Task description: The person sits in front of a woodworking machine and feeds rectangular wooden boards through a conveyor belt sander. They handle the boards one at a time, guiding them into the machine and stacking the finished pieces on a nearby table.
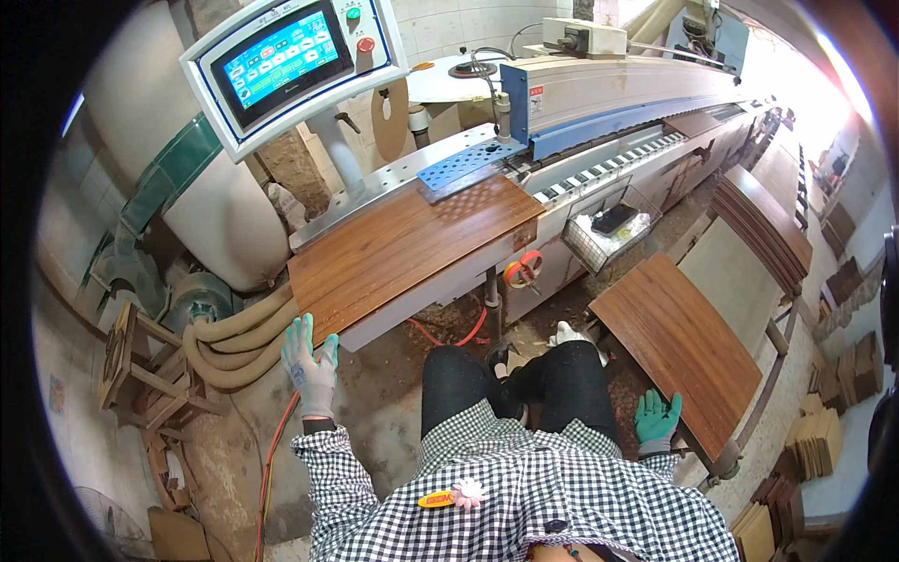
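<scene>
A brown wood-grain board (412, 248) lies flat on the machine's infeed table, its far edge partly under a blue perforated plate (459, 167). My left hand (311, 367), in a grey and green glove, is at the board's near left corner. Its fingers are stretched out and seem to touch the edge, with nothing gripped. On the right, a second wood-grain board (684, 351) rests on a low rack. My right hand (657, 423), in a green glove, is beside that board's near edge with fingers apart; whether it touches the edge I cannot tell.
A control panel with a lit screen (281, 61) stands at the back left, near thick hoses (243, 351). A long edge-banding machine (637, 94) runs away to the right. A wire basket (609, 229) hangs on its side. Stacked boards (763, 229) sit on the rack's far end.
</scene>
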Demonstrator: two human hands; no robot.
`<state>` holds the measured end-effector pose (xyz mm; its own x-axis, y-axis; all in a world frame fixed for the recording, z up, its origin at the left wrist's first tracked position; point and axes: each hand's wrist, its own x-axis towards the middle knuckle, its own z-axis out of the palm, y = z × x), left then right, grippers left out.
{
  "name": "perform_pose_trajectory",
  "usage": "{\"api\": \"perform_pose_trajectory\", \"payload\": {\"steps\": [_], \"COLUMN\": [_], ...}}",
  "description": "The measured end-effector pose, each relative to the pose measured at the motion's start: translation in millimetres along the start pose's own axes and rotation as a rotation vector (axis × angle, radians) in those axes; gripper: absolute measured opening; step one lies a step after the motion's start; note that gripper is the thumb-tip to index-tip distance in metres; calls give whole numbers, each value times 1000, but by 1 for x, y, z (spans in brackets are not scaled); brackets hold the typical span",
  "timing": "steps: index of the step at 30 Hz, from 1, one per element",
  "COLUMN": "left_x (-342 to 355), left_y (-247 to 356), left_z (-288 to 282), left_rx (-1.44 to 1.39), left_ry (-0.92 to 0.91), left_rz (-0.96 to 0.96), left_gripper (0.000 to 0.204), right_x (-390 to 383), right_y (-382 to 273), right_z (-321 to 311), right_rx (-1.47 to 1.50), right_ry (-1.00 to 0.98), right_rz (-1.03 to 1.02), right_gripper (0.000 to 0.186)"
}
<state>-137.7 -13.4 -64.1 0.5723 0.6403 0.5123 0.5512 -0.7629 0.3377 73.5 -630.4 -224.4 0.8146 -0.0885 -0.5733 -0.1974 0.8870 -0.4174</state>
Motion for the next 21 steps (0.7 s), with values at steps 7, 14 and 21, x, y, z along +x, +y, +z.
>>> {"api": "perform_pose_trajectory", "payload": {"steps": [7,14,21], "left_x": [4,6,18], "left_y": [1,9,40], "left_z": [-5,-8,8], "left_rx": [-1,-14,23], "left_ry": [-8,-23,-30], "left_rz": [31,16,38], "left_gripper": [66,70,75], "right_x": [3,9,15], "right_y": [-1,-6,-18], "right_z": [-5,-13,-26], "right_rx": [17,73,111], "right_ry": [-15,74,132], "right_rz": [-8,-99,-296], "right_gripper": [47,61,71]}}
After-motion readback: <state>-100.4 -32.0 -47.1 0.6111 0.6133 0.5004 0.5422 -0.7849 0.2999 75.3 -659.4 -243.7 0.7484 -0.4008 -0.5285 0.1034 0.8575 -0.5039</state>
